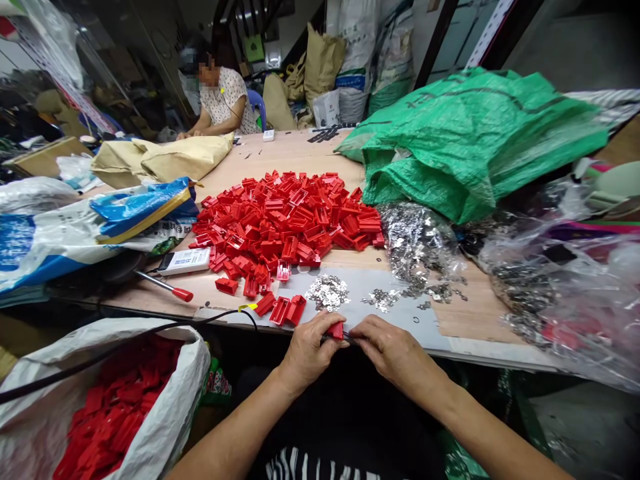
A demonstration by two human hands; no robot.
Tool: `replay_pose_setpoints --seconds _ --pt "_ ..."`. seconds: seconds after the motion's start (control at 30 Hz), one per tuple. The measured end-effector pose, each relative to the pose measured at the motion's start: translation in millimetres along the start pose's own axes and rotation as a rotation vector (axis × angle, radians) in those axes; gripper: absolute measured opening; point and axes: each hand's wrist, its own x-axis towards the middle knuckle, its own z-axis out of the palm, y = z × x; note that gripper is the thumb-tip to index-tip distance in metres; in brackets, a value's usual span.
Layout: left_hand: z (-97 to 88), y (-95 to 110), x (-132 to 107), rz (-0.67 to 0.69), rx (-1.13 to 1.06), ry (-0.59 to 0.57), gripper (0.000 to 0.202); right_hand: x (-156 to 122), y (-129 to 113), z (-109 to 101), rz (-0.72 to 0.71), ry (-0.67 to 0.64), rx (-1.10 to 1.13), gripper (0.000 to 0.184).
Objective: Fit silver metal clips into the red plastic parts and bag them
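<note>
My left hand is closed around a small red plastic piece at the table's near edge. My right hand meets it from the right, fingers pinched on a thin dark metal part against the red piece. Just beyond the hands lies a small heap of shiny metal clips and a few loose red pieces. A big pile of red plastic pieces covers the middle of the wooden table.
A white sack of red pieces stands at my lower left. A screwdriver with a red handle and a white device lie left. Green sacks and clear bags of metal parts fill the right. Another person works at the far end.
</note>
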Motion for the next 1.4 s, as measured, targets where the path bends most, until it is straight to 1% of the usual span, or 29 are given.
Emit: replay_pose_setpoints --seconds 0.13,0.27,0.37,0.47,0.57,0.73,0.8,0.87,0.93,1.0,1.07,1.13,1.23,1.4 --pt "1.1 -2 -2 0.028 0.011 0.000 0.035 1 -12 2 0.082 -0.016 -0.148 0.020" --pt "2.8 -4 -3 0.066 0.036 -0.003 0.036 6 -28 6 0.172 -0.061 -0.302 0.021" --pt "3.7 -5 -3 0.093 0.061 0.009 0.036 8 -34 7 0.194 -0.063 -0.331 0.023" --pt "3.7 -5 -2 0.093 0.058 0.021 0.035 7 -30 5 0.172 -0.051 -0.241 0.020" --pt "1.5 -3 -4 0.062 0.017 0.029 0.036 2 -22 3 0.151 -0.022 -0.103 0.016" --pt "-7.6 9 -10 -0.048 -0.097 0.092 0.033 -9 -15 3 0.080 0.100 0.150 0.015" --pt "-10.9 15 -11 -0.134 -0.189 0.117 0.031 -13 -16 2 0.063 0.108 0.222 0.015" --pt "-12.6 23 -11 -0.233 -0.364 0.157 0.031 -16 -20 -1 0.070 0.080 0.289 0.019" --pt "-13.0 32 -10 -0.318 -0.611 0.217 0.033 -18 -25 -4 0.062 0.044 0.350 0.029" --pt "-13.4 40 -9 -0.403 -0.884 0.263 0.028 -18 -31 -6 0.034 0.015 0.385 0.039" --pt "-14.5 46 -9 -0.501 -1.140 0.264 0.017 -16 -37 -6 0.006 -0.002 0.393 0.044" --pt "-16.4 50 -10 -0.596 -1.346 0.233 0.015 -14 -41 -5 -0.008 -0.005 0.389 0.045" --pt "-18.4 51 -14 -0.684 -1.507 0.215 0.017 -10 -45 -3 -0.018 0.017 0.383 0.044" --pt "-17.3 50 -18 -0.775 -1.594 0.242 0.016 -7 -49 -5 -0.036 0.020 0.391 0.041"
